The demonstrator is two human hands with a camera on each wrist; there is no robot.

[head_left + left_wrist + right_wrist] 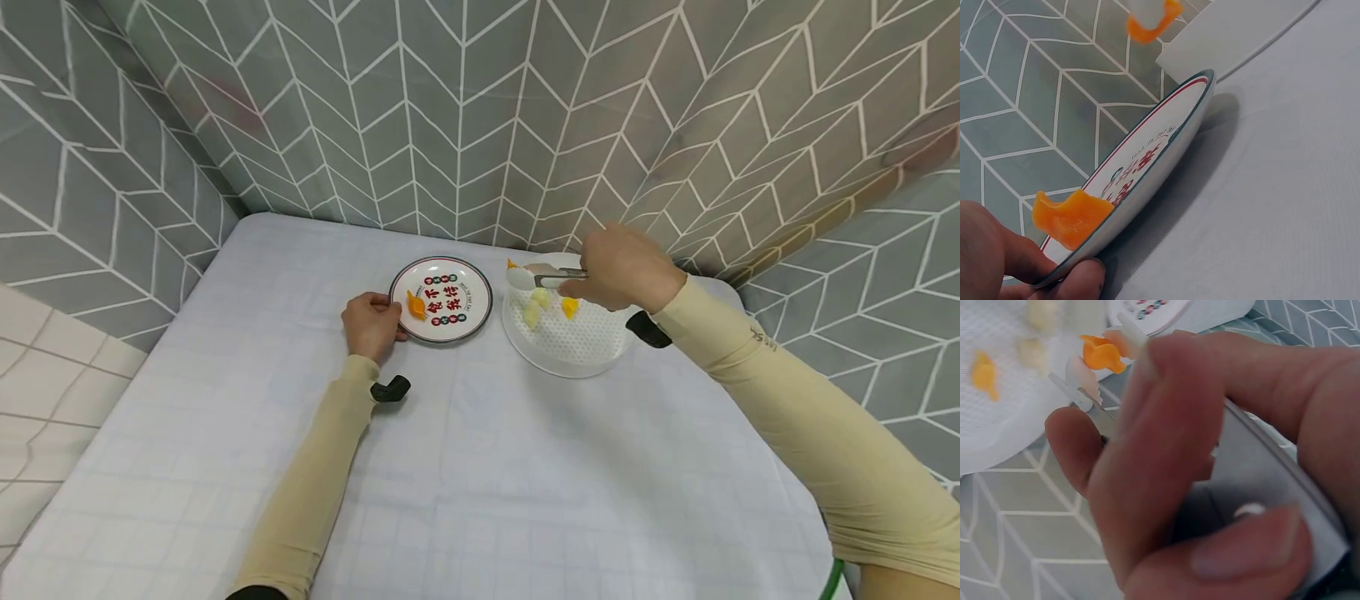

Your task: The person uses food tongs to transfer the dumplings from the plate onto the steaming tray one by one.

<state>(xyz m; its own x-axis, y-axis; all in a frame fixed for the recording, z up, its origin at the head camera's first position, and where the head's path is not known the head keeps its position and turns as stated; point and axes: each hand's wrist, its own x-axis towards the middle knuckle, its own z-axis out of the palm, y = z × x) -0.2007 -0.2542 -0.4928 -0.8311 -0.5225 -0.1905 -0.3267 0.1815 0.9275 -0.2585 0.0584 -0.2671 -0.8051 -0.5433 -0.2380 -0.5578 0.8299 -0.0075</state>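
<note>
In the head view my left hand [371, 327] pinches the left rim of a round white plate [472, 292] with red characters and a dark edge. Its thumb lies over the rim and fingers lie beneath it in the left wrist view. One orange, folded, dumpling-like piece [1071, 219] sits on the plate near the thumb. My right hand [626, 268] grips metal tongs [562, 277] with white tips above a white perforated round tray [558, 365]. Between the tips is another orange piece [1102, 355]. Pale yellow pieces [532, 313] and a yellow piece [570, 307] lie in the tray.
A white cloth [480, 483] covers the table. Grey chevron-patterned curtain [450, 125] hangs along the back and the sides. At the lower left, pale floor tiles [52, 375] show beyond the table edge. The plate stands just left of the tray.
</note>
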